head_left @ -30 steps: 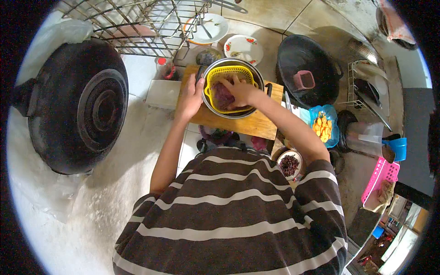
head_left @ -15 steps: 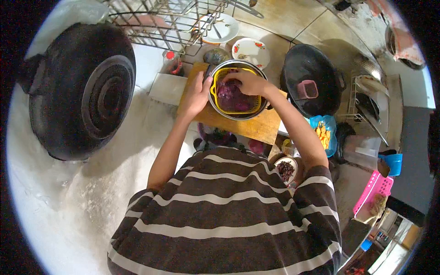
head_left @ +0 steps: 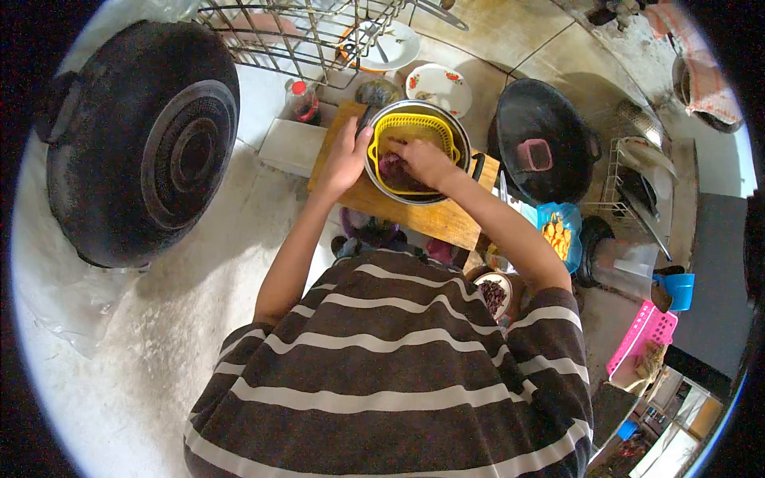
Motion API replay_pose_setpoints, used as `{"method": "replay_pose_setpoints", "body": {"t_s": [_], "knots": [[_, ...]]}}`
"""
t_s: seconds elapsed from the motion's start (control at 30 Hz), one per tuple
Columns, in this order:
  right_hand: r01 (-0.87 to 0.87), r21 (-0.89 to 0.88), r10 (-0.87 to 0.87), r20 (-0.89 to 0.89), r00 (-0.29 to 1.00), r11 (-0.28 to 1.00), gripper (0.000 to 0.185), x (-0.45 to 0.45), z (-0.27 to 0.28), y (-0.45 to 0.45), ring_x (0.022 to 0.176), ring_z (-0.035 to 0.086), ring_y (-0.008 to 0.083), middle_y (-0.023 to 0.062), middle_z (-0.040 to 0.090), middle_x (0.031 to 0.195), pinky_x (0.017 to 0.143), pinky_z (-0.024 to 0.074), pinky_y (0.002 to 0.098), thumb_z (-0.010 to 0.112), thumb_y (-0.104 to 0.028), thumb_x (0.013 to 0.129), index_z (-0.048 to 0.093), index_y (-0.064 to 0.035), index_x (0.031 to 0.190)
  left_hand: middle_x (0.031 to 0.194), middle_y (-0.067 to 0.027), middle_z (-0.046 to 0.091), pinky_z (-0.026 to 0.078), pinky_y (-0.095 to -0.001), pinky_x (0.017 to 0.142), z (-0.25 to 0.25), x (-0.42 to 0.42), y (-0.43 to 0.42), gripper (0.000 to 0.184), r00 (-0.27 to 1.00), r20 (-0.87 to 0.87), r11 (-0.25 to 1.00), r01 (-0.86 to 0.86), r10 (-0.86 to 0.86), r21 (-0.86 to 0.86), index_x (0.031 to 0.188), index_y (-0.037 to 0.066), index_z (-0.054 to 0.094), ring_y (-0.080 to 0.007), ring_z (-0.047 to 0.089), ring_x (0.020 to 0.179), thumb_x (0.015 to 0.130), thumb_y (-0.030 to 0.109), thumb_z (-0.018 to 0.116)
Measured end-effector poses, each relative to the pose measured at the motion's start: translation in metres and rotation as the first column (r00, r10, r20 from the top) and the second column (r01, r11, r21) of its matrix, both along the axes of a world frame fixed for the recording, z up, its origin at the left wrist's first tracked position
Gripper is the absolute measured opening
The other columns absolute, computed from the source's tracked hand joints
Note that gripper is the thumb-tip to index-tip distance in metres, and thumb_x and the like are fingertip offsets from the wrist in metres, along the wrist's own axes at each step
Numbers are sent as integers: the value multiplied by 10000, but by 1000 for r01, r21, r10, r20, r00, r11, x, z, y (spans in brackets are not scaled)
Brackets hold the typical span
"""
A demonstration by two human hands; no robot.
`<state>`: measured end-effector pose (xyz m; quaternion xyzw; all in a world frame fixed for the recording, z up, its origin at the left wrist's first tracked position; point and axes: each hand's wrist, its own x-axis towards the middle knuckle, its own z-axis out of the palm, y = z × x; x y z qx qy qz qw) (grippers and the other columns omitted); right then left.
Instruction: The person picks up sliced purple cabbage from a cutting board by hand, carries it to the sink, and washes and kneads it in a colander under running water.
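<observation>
A metal pot (head_left: 388, 196) stands on a wooden board (head_left: 452, 226), with a yellow plastic basket (head_left: 413, 121) set inside it. Wet purple food pieces (head_left: 392, 170) lie in the near left part of the basket; their exact kind is unclear. My left hand (head_left: 347, 159) grips the pot's left side near its dark handle. Reaching in from the right, my right hand (head_left: 425, 162) has its fingers curled onto the purple pieces, and the fingertips are partly hidden among them.
A black wok (head_left: 546, 99) with a pink container (head_left: 535, 155) sits to the right. Near it is a blue tray (head_left: 570, 209) of orange pieces. Behind the pot are a flowered plate (head_left: 438, 89) and a wire rack (head_left: 299, 40). A large black pan (head_left: 103, 159) stands left.
My right hand has moved slightly toward me, and the purple pieces are drawn together at the basket's near side. More of the basket's yellow far side shows. My left hand stays on the pot.
</observation>
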<state>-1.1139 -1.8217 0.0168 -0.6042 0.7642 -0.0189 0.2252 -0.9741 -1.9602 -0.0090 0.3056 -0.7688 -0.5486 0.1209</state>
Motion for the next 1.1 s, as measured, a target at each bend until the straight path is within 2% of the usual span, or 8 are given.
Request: {"method": "replay_pose_setpoints", "body": {"t_s": [0.1, 0.27, 0.4, 0.57, 0.7, 0.87, 0.97, 1.1], "knots": [[26, -289, -22, 17, 1000, 957, 407, -14, 0, 2, 859, 625, 401, 239, 637, 960, 797, 496, 479, 559, -158, 874, 500, -141, 1276, 1424, -279, 345, 239, -399, 1115, 5, 1, 2, 660, 1000, 10, 1000, -7, 7, 20, 1384, -67, 321, -372, 314, 1347, 976, 449, 383], [127, -137, -110, 120, 987, 982, 681, 5, 19, 4, 1224, 409, 466, 231, 375, 1377, 1007, 396, 485, 666, -315, 821, 336, -200, 1405, 1423, -270, 353, 238, -394, 1116, 3, 0, 4, 649, 999, -5, 999, -31, 32, 38, 1386, -61, 321, -372, 315, 1347, 981, 442, 379], [102, 52, -94, -146, 985, 993, 663, 28, 0, 5, 1202, 379, 580, 247, 229, 1462, 992, 414, 538, 649, -230, 810, 344, -255, 1399, 1422, -265, 358, 244, -393, 1111, 6, 1, 5, 646, 999, 8, 998, -41, 40, 41, 1388, -56, 320, -372, 320, 1345, 980, 442, 380], [54, 33, -55, 32, 998, 998, 683, 0, -9, 0, 1209, 446, 456, 242, 379, 1372, 974, 450, 466, 666, -108, 738, 410, -227, 1360, 1095, -122, 562, 489, -291, 557, -26, -3, -3, 578, 998, -48, 997, -48, 45, -65, 1349, 52, 384, -183, 571, 802, 965, 482, 420], [-68, -256, 104, 129, 986, 964, 615, -26, -8, 4, 1122, 540, 361, 212, 487, 1266, 956, 443, 426, 622, -70, 768, 421, -160, 1342, 1025, -112, 567, 478, -283, 525, -15, 0, -1, 508, 997, -76, 997, -32, 27, -67, 1283, 54, 434, -179, 569, 744, 974, 457, 413], [8, -129, -6, 15, 1000, 992, 716, -9, 5, 2, 1265, 385, 434, 212, 375, 1382, 1024, 387, 468, 698, -298, 771, 367, -187, 1396, 986, -104, 574, 471, -276, 507, -23, -5, 0, 465, 991, -101, 974, -109, 91, -200, 1235, 50, 467, -160, 563, 699, 978, 434, 415], [82, 165, -52, -179, 983, 983, 752, 19, 18, 0, 1285, 367, 429, 201, 350, 1403, 1005, 411, 484, 706, -293, 758, 345, -210, 1412, 982, -106, 575, 478, -284, 517, -29, -4, -2, 458, 994, -63, 981, -98, 89, -165, 1232, 51, 470, -159, 564, 699, 978, 429, 416], [26, -20, -27, -56, 998, 999, 599, -3, -26, 0, 1228, 441, 412, 188, 371, 1393, 942, 472, 445, 625, -60, 745, 470, -178, 1312, 980, -109, 582, 483, -296, 533, -29, -4, -4, 470, 997, -53, 987, -68, 61, -144, 1257, 53, 456, -160, 566, 711, 979, 430, 418]]}}
